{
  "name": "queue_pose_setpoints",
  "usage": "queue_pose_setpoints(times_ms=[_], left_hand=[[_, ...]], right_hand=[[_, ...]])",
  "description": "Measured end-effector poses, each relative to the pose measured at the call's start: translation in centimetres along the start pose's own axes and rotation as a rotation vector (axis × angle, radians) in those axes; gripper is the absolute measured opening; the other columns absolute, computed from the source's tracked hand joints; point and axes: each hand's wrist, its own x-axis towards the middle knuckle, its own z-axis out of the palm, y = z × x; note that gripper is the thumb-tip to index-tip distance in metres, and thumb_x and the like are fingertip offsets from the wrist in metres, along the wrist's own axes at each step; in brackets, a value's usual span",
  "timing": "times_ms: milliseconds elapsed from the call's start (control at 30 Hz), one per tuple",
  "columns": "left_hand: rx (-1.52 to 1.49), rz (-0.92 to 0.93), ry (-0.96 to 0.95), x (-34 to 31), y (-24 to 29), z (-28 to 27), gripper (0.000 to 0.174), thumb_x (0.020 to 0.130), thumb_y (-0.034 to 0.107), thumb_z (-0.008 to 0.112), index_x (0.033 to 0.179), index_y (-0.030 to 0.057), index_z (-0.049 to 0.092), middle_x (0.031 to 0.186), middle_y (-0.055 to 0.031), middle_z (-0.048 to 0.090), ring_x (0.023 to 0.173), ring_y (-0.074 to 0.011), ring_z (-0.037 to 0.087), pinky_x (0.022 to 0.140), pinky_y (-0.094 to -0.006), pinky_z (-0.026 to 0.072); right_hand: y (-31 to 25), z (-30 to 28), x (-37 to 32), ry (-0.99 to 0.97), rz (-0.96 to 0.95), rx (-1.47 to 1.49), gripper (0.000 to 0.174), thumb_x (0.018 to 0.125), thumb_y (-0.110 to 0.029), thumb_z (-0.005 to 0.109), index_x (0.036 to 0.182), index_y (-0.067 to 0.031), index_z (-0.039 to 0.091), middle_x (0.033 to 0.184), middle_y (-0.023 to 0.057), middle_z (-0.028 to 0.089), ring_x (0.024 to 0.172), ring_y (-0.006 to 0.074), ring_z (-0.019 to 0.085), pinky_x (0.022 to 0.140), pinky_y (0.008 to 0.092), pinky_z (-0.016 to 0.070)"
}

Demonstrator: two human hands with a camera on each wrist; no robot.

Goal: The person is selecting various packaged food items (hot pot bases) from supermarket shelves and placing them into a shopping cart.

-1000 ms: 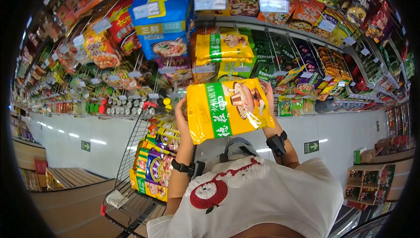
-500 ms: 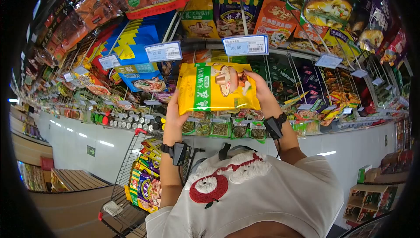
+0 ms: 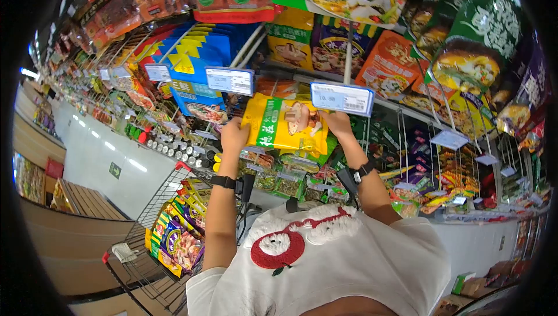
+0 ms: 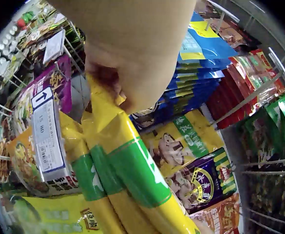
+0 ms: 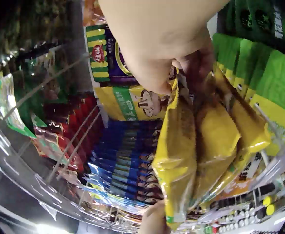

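Observation:
A small stack of yellow hot pot seasoning packets (image 3: 290, 125), each with a green band, is held between both hands before the hanging racks. My left hand (image 3: 234, 137) grips the stack's left end, and my right hand (image 3: 338, 125) grips its right end. In the left wrist view, the packets (image 4: 137, 170) lie side by side below the left hand (image 4: 132, 83), beside a price tag (image 4: 47, 136). The right wrist view shows the packets' (image 5: 176, 146) ends fanning apart under the right hand (image 5: 157, 63). A price tag (image 3: 342, 98) hangs just above the right hand.
Blue packets (image 3: 197, 57) hang at the left on metal hooks, with green packets (image 3: 479, 37) at the upper right. A shopping cart (image 3: 148, 200) stands at the lower left with several seasoning packets (image 3: 180, 240) inside. Jars and small bags line the lower shelf.
Both hands have carried the yellow packets away from the body, forward to the racks, where the stack looks smaller. The head view has come closer to the shelves and tilted.

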Motion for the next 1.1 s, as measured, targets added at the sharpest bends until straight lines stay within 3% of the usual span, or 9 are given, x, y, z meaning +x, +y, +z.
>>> queue_pose_setpoints(times_ms=[67, 100, 167, 267, 367, 600, 767, 933, 1100], left_hand=[[0.062, -0.035, -0.003, 0.3, -1.4, 0.9, 0.031, 0.073, 0.031, 0.060, 0.088, 0.0045, 0.062, 0.076, -0.0185, 0.062, 0.073, -0.0343, 0.060, 0.064, -0.0421, 0.0474], [0.119, -0.047, -0.001, 0.3, -1.7, 0.9, 0.032, 0.074, 0.032, 0.059, 0.090, 0.0050, 0.062, 0.078, -0.0183, 0.061, 0.075, -0.0344, 0.059, 0.065, -0.0430, 0.0467], [0.283, 0.000, 0.047, 0.0, -1.6, 1.4, 0.035, 0.076, 0.034, 0.056, 0.096, 0.0058, 0.060, 0.083, -0.0178, 0.060, 0.080, -0.0345, 0.057, 0.068, -0.0446, 0.0453], [0.408, 0.069, 0.121, -0.3, -1.1, 1.8, 0.039, 0.080, 0.037, 0.052, 0.104, 0.0072, 0.059, 0.090, -0.0171, 0.057, 0.086, -0.0346, 0.054, 0.072, -0.0472, 0.0432], [0.315, 0.002, 0.021, -0.6, -1.0, 1.7, 0.044, 0.082, 0.040, 0.048, 0.110, 0.0070, 0.056, 0.097, -0.0153, 0.056, 0.093, -0.0337, 0.052, 0.076, -0.0505, 0.0396], [0.186, 0.065, -0.017, -2.5, 1.6, -0.4, 0.045, 0.085, 0.038, 0.045, 0.114, 0.0038, 0.053, 0.099, -0.0194, 0.056, 0.090, -0.0342, 0.055, 0.077, -0.0414, 0.0447], [0.128, 0.054, -0.069, -3.0, 0.5, -0.5, 0.051, 0.088, 0.038, 0.040, 0.127, 0.0049, 0.040, 0.126, -0.0186, 0.042, 0.116, -0.0341, 0.039, 0.094, -0.0489, 0.0298], [0.064, 0.094, -0.042, -4.2, 0.3, -1.8, 0.050, 0.087, 0.037, 0.041, 0.126, 0.0046, 0.040, 0.124, -0.0188, 0.043, 0.114, -0.0344, 0.040, 0.092, -0.0493, 0.0315], [0.031, 0.142, -0.039, -5.5, 0.5, -3.8, 0.048, 0.087, 0.032, 0.043, 0.125, 0.0029, 0.040, 0.123, -0.0193, 0.044, 0.113, -0.0359, 0.042, 0.091, -0.0479, 0.0335]], right_hand=[[3.0, 0.3, 1.1, 0.013, -0.098, -0.095, 0.045, 0.077, -0.028, 0.062, 0.111, 0.0011, 0.052, 0.111, 0.0150, 0.055, 0.101, 0.0212, 0.053, 0.084, 0.0321, 0.0402], [4.8, 0.6, 1.6, 0.018, -0.149, -0.153, 0.047, 0.077, -0.030, 0.062, 0.110, 0.0017, 0.052, 0.110, 0.0158, 0.056, 0.101, 0.0218, 0.054, 0.084, 0.0325, 0.0402], [5.9, 0.8, 2.1, -0.013, -0.074, -0.187, 0.052, 0.077, -0.036, 0.061, 0.109, 0.0034, 0.052, 0.107, 0.0181, 0.056, 0.098, 0.0238, 0.055, 0.083, 0.0330, 0.0409], [1.6, 1.0, 0.2, -0.010, 0.108, -0.199, 0.062, 0.077, -0.044, 0.059, 0.116, 0.0036, 0.046, 0.104, 0.0203, 0.057, 0.094, 0.0262, 0.056, 0.082, 0.0337, 0.0422], [2.3, 1.0, 0.3, -0.013, 0.208, -0.298, 0.066, 0.079, -0.046, 0.056, 0.123, 0.0010, 0.039, 0.105, 0.0201, 0.055, 0.094, 0.0279, 0.056, 0.081, 0.0353, 0.0428], [2.0, 1.5, -0.6, 0.041, 0.211, -0.346, 0.061, 0.083, -0.043, 0.053, 0.125, -0.0021, 0.037, 0.112, 0.0187, 0.050, 0.095, 0.0289, 0.054, 0.080, 0.0365, 0.0435], [-0.2, 1.8, -1.4, 0.077, 0.231, -0.365, 0.055, 0.085, -0.042, 0.051, 0.123, -0.0044, 0.040, 0.117, 0.0184, 0.046, 0.100, 0.0301, 0.052, 0.083, 0.0379, 0.0422], [0.1, 2.3, -2.8, 0.125, 0.013, -0.391, 0.047, 0.087, -0.039, 0.047, 0.121, -0.0078, 0.042, 0.121, 0.0187, 0.041, 0.109, 0.0331, 0.045, 0.089, 0.0412, 0.0374], [-1.8, 3.3, -4.4, 0.154, -0.178, -0.498, 0.037, 0.083, -0.028, 0.054, 0.112, -0.0053, 0.050, 0.113, 0.0177, 0.047, 0.106, 0.0341, 0.045, 0.091, 0.0417, 0.0346]])
